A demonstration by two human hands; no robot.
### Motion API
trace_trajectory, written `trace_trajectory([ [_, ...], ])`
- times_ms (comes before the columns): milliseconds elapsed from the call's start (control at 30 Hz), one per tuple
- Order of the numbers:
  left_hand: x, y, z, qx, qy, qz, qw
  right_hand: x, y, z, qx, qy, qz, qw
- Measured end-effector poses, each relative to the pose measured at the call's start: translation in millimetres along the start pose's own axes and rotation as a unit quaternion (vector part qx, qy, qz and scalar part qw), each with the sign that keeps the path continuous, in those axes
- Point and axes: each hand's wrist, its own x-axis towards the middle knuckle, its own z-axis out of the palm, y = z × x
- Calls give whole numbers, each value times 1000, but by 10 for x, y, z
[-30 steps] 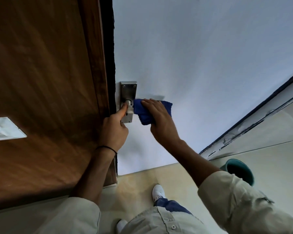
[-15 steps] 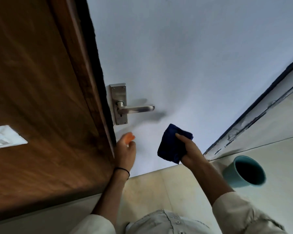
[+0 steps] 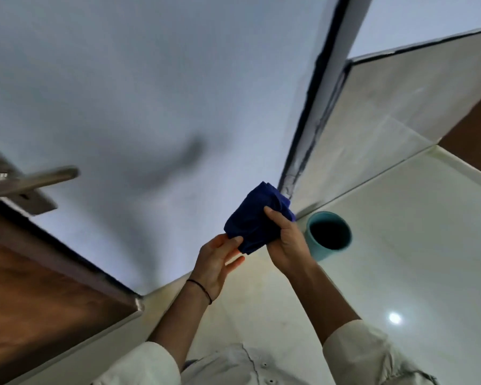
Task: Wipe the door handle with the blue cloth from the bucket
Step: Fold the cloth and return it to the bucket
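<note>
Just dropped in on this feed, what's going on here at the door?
A person holds the blue cloth bunched between both hands: the right hand grips it from the side, and the left hand pinches its lower edge. The cloth is off the metal door handle, which sits untouched at the far left. The teal bucket stands on the floor just beyond the right hand, near the door's hinge side.

Dark blue cloth (image 3: pixel 257 218), teal bucket (image 3: pixel 318 252)
</note>
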Motion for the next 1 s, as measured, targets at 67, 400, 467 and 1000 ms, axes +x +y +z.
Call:
trace_trajectory([
  [67, 80, -161, 326, -4, 0, 3, 1000, -54, -249, -393, -37, 9, -22, 999],
  [400, 718, -729, 1782, 136, -11, -41, 990, 105, -1220, -2032, -356, 164, -84, 916],
  [467, 970, -875, 2061, 159, -14, -57, 986, 292, -1345, -2305, -378, 201, -70, 901],
  [1000, 3254, -1385, 3884, 204, -8, -165, 965, 2171, -2951, -3634, -495, 284, 80, 817],
])
